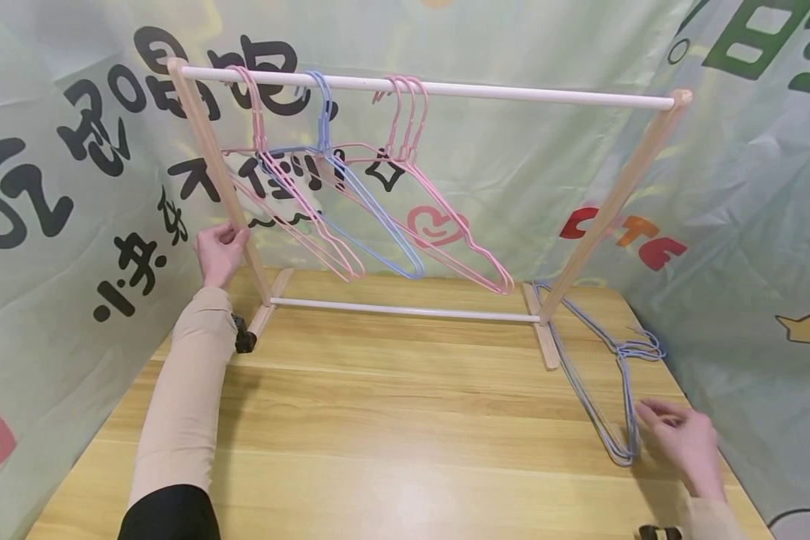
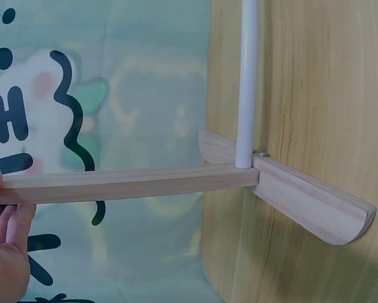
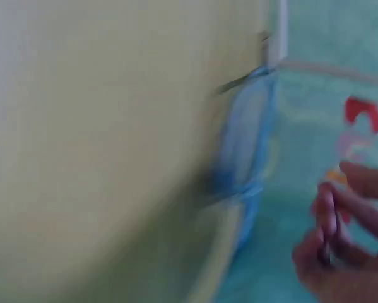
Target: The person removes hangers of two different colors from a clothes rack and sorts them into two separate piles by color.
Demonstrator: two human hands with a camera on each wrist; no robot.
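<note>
A wooden clothes rack point(image 1: 621, 202) with white rods stands on the table. My left hand point(image 1: 220, 253) holds its left post point(image 2: 132, 183), thumb on one side and fingers on the other. Pink hangers point(image 1: 472, 240) and blue hangers point(image 1: 378, 202) hang from the top rod, the blue ones between two pink groups. More blue hangers point(image 1: 583, 390) lie stacked on the table by the rack's right foot. Close to the lower corner of that stack is my right hand point(image 1: 685, 442), its fingers loosely bent with nothing in them. The right wrist view is blurred.
The wooden table point(image 1: 391, 420) extends in front of the rack. A patterned cloth point(image 1: 749, 247) surrounds the table at the back and both sides. The rack's left foot point(image 2: 315, 202) lies flat on the tabletop, joined to the lower white rod point(image 1: 405, 309).
</note>
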